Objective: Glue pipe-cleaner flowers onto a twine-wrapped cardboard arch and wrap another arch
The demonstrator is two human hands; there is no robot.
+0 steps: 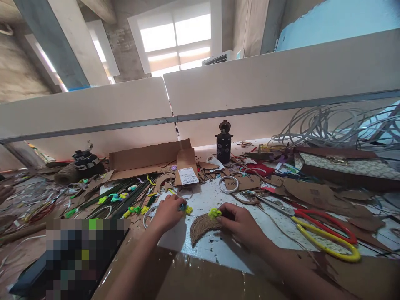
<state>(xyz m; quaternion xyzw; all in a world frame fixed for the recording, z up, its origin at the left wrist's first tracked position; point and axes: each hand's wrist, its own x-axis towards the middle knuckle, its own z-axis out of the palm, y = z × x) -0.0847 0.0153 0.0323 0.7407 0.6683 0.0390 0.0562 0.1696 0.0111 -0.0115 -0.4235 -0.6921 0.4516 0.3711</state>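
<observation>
My right hand (239,221) pinches a small yellow-green fuzzy flower (214,213) between thumb and fingers, at the upper edge of a crescent (201,227) wrapped in brown twine. The crescent lies on the white tabletop, its right end hidden by that hand. To the left, my left hand (168,213) is curled, with a small blue fuzzy flower (181,207) at its fingertips. Beside those fingertips is a yellow fuzzy flower (188,209). A white ring (149,216) shows partly behind my left wrist.
Large scissors (325,233) with red and yellow handles lie at the right. Farther back are a white ring (228,184), an open cardboard box (150,158), a black bottle (223,146) and a handbag (340,166). Fuzzy flower stems (125,202) spread left. Cardboard (187,271) covers the front.
</observation>
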